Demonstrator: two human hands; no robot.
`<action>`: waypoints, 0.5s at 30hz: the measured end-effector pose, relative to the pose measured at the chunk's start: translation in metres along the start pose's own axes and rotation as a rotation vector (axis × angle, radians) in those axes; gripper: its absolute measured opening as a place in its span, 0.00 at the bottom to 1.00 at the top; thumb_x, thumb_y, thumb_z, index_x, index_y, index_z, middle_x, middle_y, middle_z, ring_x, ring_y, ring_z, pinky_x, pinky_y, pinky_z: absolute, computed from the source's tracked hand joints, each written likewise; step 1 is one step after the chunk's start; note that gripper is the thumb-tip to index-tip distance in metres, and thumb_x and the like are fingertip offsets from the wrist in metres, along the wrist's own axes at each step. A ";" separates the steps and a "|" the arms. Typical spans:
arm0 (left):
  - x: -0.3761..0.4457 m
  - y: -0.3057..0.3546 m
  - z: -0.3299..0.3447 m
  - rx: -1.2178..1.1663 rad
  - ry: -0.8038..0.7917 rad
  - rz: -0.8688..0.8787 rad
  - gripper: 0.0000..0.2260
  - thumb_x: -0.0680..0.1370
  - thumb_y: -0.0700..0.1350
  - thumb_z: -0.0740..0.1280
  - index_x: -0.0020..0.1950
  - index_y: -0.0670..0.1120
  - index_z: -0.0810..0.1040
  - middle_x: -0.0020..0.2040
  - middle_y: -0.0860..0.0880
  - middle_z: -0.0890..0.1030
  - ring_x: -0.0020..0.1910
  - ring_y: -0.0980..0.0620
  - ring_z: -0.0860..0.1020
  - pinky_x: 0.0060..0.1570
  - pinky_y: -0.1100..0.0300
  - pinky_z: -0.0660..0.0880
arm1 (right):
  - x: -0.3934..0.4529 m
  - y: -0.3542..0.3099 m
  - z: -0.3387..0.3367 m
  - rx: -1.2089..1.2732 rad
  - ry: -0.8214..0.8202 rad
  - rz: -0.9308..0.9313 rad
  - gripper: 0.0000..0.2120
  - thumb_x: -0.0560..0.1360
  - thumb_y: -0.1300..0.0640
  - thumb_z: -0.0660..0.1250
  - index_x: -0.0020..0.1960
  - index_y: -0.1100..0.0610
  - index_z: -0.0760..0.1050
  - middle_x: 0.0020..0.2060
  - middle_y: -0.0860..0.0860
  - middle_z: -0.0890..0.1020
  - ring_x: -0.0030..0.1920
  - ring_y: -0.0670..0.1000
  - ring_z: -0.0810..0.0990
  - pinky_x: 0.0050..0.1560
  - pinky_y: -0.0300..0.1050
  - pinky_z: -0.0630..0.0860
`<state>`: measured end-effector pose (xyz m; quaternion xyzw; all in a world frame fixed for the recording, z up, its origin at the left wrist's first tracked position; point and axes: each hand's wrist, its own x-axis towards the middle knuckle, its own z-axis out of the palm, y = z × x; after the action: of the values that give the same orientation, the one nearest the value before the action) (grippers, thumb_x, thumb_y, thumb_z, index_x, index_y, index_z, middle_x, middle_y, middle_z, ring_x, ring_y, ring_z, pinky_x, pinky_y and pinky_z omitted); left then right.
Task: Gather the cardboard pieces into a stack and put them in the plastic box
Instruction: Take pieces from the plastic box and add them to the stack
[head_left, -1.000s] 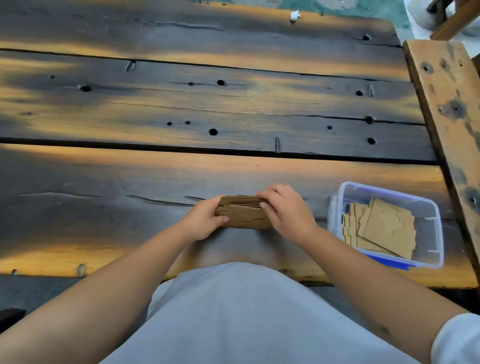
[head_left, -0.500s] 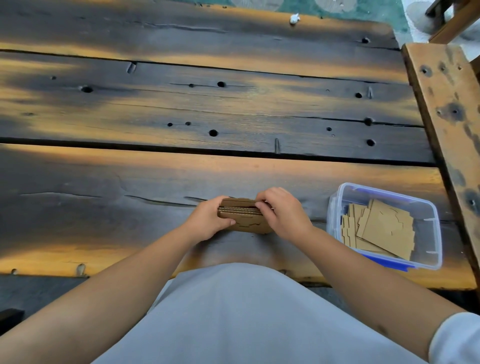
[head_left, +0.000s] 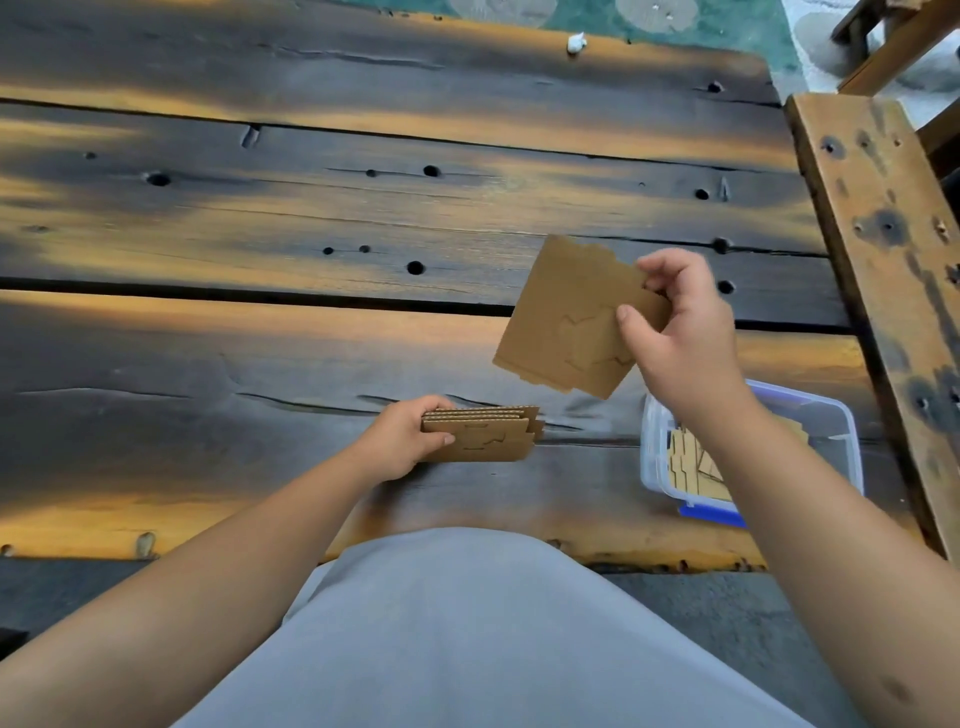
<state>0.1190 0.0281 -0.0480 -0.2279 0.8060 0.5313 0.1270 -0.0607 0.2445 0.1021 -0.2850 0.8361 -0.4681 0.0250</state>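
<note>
My left hand (head_left: 402, 441) grips a stack of brown cardboard pieces (head_left: 485, 436), held on edge on the dark wooden table near its front. My right hand (head_left: 680, 332) is raised above the table and pinches a few flat cardboard pieces (head_left: 566, 317) by their right corner, tilted toward me. The clear plastic box (head_left: 826, 415) with a blue clip stands at the front right, partly hidden under my right forearm. More cardboard pieces (head_left: 685, 462) lie inside the box.
The table (head_left: 260, 338) is of scorched planks with holes and gaps. A separate wooden plank (head_left: 883, 234) runs along the right side beside the box. A small white lump (head_left: 575, 42) sits at the far edge.
My right hand has left the stack and risen up and to the right with a few cardboard pieces. My left hand keeps hold of the remaining stack.
</note>
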 end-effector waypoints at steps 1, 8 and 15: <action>0.000 0.000 -0.001 0.015 -0.009 0.004 0.09 0.75 0.39 0.71 0.52 0.49 0.79 0.39 0.53 0.81 0.31 0.65 0.75 0.33 0.72 0.70 | -0.001 -0.001 -0.003 -0.090 -0.071 -0.082 0.17 0.71 0.65 0.69 0.58 0.53 0.74 0.45 0.41 0.76 0.46 0.35 0.72 0.49 0.34 0.70; 0.002 0.001 -0.005 0.097 -0.043 0.015 0.10 0.75 0.38 0.70 0.50 0.51 0.74 0.40 0.53 0.79 0.38 0.56 0.74 0.36 0.70 0.69 | -0.036 0.005 0.048 -0.283 -0.750 -0.361 0.20 0.73 0.66 0.69 0.63 0.56 0.75 0.50 0.54 0.82 0.50 0.55 0.80 0.50 0.43 0.72; 0.000 0.004 -0.012 0.186 -0.156 0.034 0.15 0.75 0.36 0.69 0.58 0.49 0.74 0.48 0.50 0.80 0.42 0.55 0.76 0.37 0.73 0.70 | -0.059 0.022 0.114 -0.516 -0.756 -0.378 0.14 0.72 0.67 0.65 0.54 0.56 0.68 0.47 0.56 0.74 0.47 0.59 0.74 0.35 0.52 0.70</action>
<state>0.1178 0.0182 -0.0396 -0.1595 0.8432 0.4723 0.2012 0.0141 0.1955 0.0071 -0.5783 0.7909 -0.1058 0.1698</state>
